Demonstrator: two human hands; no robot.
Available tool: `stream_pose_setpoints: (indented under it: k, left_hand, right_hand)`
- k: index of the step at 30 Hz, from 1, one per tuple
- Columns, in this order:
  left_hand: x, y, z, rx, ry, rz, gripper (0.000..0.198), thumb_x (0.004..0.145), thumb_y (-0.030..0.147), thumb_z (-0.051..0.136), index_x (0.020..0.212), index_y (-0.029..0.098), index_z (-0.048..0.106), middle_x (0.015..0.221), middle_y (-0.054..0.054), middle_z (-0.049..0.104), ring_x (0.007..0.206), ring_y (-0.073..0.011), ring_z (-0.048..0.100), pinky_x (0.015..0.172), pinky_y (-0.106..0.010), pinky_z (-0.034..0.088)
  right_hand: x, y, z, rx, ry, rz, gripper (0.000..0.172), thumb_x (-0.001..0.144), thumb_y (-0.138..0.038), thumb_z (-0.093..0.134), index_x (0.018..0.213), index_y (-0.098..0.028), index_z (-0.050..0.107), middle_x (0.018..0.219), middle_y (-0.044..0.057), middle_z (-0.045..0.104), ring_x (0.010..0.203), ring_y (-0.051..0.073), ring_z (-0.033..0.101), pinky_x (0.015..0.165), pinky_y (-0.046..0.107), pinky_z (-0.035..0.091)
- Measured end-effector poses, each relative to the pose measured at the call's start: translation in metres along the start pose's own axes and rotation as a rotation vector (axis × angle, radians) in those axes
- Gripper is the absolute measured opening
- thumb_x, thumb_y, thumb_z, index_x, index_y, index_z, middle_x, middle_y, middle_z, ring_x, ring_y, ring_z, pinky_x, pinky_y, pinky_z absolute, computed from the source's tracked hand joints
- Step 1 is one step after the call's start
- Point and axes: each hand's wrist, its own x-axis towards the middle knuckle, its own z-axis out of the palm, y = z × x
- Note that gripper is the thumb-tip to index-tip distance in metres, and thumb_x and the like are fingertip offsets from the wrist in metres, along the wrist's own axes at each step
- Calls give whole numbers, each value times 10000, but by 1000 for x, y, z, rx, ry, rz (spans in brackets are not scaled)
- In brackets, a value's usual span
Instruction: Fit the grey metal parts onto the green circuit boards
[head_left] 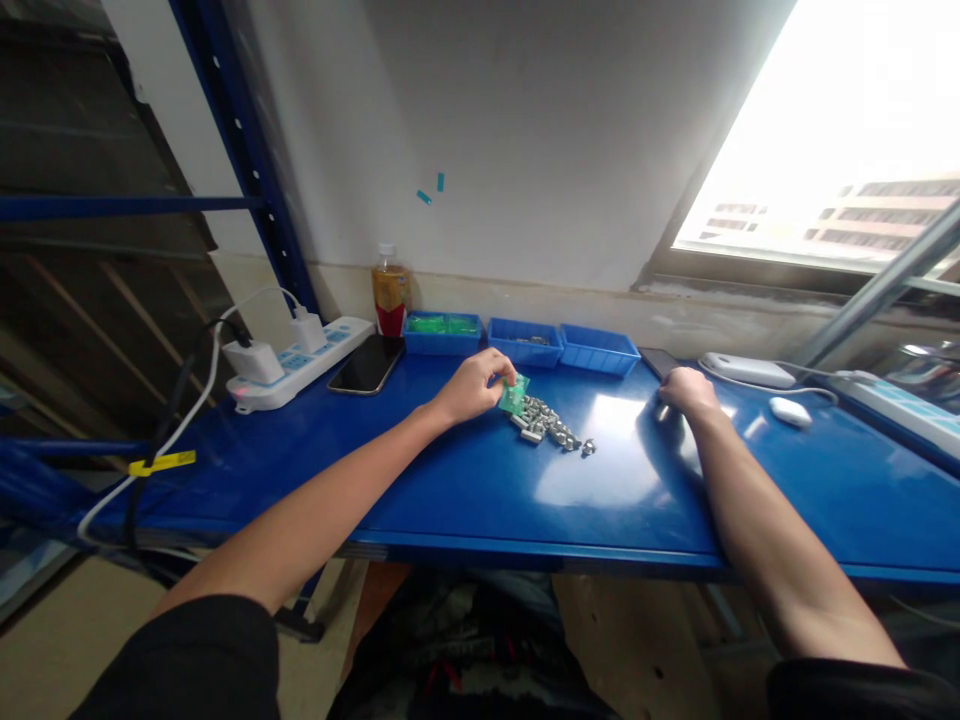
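Observation:
My left hand [480, 386] pinches a small green plastic bag [514, 396] just above the left end of a pile of small silvery metal parts [551, 422]. The pile lies on the blue table [450, 490], with one part apart at its right end. Off to the right, my right hand [686, 390] is closed low over the table; a shiny metallic shape shows below its fingers, too blurred to identify. Behind the pile stand three blue bins: the left one [442, 343] has green packets in it, the middle one [525, 352] some metal parts.
Left of the bins are a bottle [390, 292], a phone [368, 364] and a power strip [300, 370] with cables. The right bin [598, 357] is near the wall. A white device [748, 370], a small white case [790, 412] and another power strip [900, 405] lie at right.

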Motion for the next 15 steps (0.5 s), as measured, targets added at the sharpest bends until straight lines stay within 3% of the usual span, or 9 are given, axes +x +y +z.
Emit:
stream_pose_setpoints:
  k: [3, 9, 15]
  left_hand:
    - [0, -2, -2, 11, 4, -14, 205, 700, -3, 482, 724, 154, 611, 845, -30, 611, 786, -135, 575, 725, -256, 471]
    - [0, -7, -5, 38, 15, -26, 205, 704, 7, 472, 731, 158, 608, 841, -28, 612, 783, -136, 571, 735, -261, 468]
    - [0, -4, -5, 59, -24, -14, 208, 714, 5, 471, 729, 160, 609, 843, -28, 605, 772, -134, 571, 742, -261, 464]
  right_hand:
    - [-7, -4, -3, -77, -76, 3, 213, 679, -113, 563, 808, -94, 732, 908, 182, 678, 840, 264, 649, 678, 318, 466]
    - [-28, -20, -7, -64, -33, -92, 197, 693, -95, 556, 789, -83, 727, 855, 210, 683, 861, 302, 644, 701, 353, 466]
    - [-41, -56, -15, 42, -16, -238, 337, 672, -78, 538, 954, -168, 698, 899, 96, 701, 874, 230, 635, 720, 285, 448]
